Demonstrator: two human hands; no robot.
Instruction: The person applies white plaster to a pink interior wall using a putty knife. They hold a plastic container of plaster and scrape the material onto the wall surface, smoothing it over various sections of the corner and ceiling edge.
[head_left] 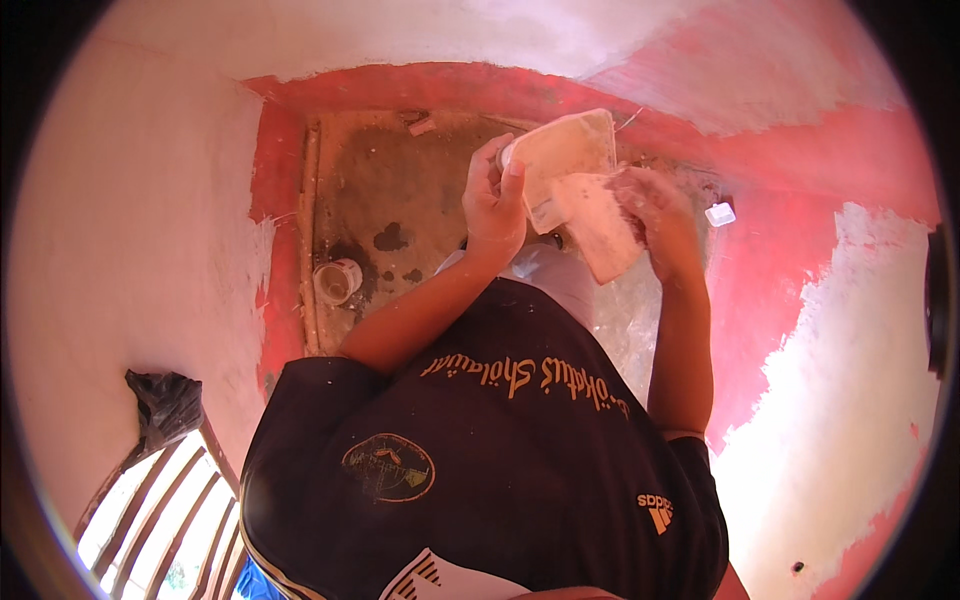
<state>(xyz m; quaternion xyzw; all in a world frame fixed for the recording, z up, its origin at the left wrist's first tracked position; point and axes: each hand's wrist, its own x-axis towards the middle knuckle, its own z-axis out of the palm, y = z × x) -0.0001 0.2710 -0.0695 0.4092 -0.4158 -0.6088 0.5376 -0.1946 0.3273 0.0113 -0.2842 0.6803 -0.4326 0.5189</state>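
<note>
My left hand [492,205] is closed on a cream, roughly rectangular flat tool [565,140], held tilted near the top middle, with a pale round part under its fingers. My right hand [655,215] grips a second flat, plaster-coated tool [600,240], a spreader by its shape, which overlaps the lower part of the first. The fingers of my right hand are dusted pale and curl over its right edge. Both hands are held out in front of my dark shirt, above the stained floor.
A white bucket [337,283] stands on the stained floor [370,170] at left. A small white box-like object [720,213] is at right. Pink-and-white patchy walls [770,260] surround me. A barred opening [165,500] with black plastic [160,405] is at lower left.
</note>
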